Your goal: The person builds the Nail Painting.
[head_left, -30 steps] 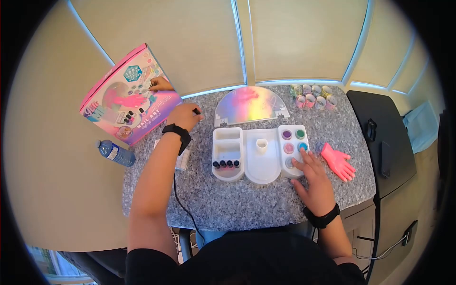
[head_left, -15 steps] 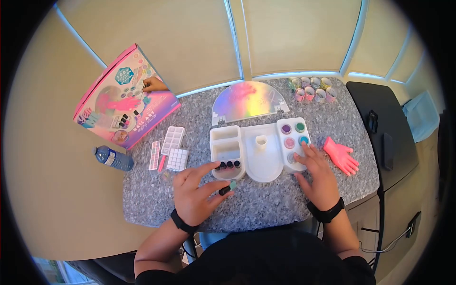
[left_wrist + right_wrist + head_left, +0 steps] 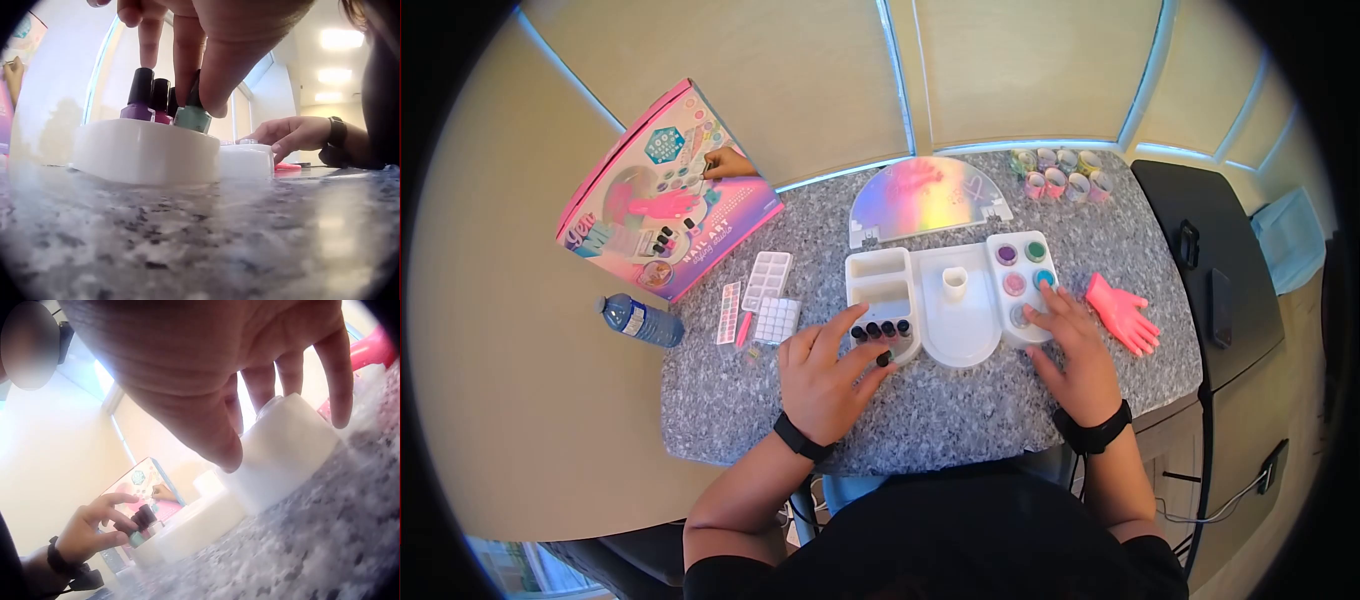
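Note:
My left hand (image 3: 821, 383) pinches the black cap of a teal polish bottle (image 3: 193, 119) at the front of the white tray's left section (image 3: 879, 262). Behind that bottle, several black-capped bottles (image 3: 887, 329) stand in a row; purple (image 3: 137, 112) and pink ones show in the left wrist view. One left finger reaches down to the purple bottle's cap. My right hand (image 3: 1079, 358) rests with spread fingers on the tray's right section (image 3: 284, 447), which holds several round pots, among them purple (image 3: 1007, 254), green (image 3: 1036, 251) and pink (image 3: 1014, 284).
A pink hand model (image 3: 1122, 314) lies at the right. Behind the tray is an iridescent half-round panel (image 3: 930, 200), with several small rolls (image 3: 1077, 186) at the back right. At the left are a box (image 3: 670, 190), a water bottle (image 3: 643, 320) and white compartment cases (image 3: 767, 281).
My left hand came from beside the box to the tray's front left, first holding the teal bottle above the table, now at the tray. My right hand has stayed on the right section.

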`<action>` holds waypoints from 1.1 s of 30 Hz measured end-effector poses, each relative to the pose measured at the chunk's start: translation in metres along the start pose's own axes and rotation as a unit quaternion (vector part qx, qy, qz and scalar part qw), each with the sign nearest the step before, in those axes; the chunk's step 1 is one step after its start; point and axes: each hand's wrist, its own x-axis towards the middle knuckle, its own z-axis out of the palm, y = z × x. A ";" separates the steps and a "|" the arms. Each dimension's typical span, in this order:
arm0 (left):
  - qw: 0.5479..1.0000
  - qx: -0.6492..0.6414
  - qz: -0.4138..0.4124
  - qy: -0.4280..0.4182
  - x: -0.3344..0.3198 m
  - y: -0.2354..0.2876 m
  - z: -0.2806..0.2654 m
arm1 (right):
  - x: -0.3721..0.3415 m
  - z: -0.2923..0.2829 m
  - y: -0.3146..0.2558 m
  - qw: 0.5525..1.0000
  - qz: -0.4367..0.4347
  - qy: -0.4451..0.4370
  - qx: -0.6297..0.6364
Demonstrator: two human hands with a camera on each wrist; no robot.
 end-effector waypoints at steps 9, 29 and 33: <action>1.000 0.004 0.006 0.013 0.004 -0.001 0.001 | -0.003 0.000 0.000 1.000 -0.002 0.001 0.001; 0.999 -0.012 -0.011 0.035 0.011 0.016 -0.027 | 0.005 -0.016 0.003 0.997 -0.012 -0.070 -0.004; 0.998 -0.023 -0.047 0.037 0.007 0.021 -0.024 | 0.018 -0.010 0.011 0.997 -0.040 -0.069 -0.014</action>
